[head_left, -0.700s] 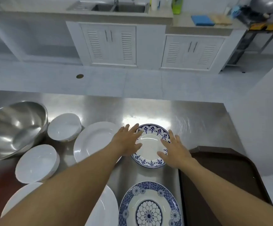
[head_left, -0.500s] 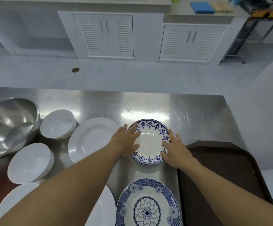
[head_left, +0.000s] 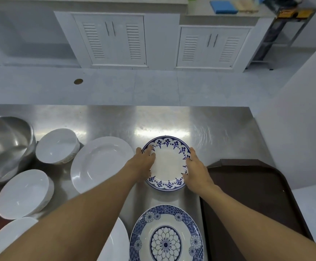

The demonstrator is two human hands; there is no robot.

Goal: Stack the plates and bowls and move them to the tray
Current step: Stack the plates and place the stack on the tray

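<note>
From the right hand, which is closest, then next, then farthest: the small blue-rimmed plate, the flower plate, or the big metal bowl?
Measured from the right hand:
1. Small blue-rimmed plate: touching the hand, just to its left.
2. Flower plate: nearer the person, at the bottom edge.
3. Big metal bowl: far left of the table.

Left hand (head_left: 144, 162) and right hand (head_left: 195, 171) clasp blue-rimmed plate (head_left: 167, 164) edges.

Steel table (head_left: 104, 117) loaded with crockery.
On it: steel mixing bowl (head_left: 4, 146), two white bowls (head_left: 56, 146) (head_left: 22, 194), white plates (head_left: 98, 162) (head_left: 115, 242), two blue-patterned plates (head_left: 169, 164) (head_left: 165, 236), brown tray (head_left: 257, 194) at right.
</note>
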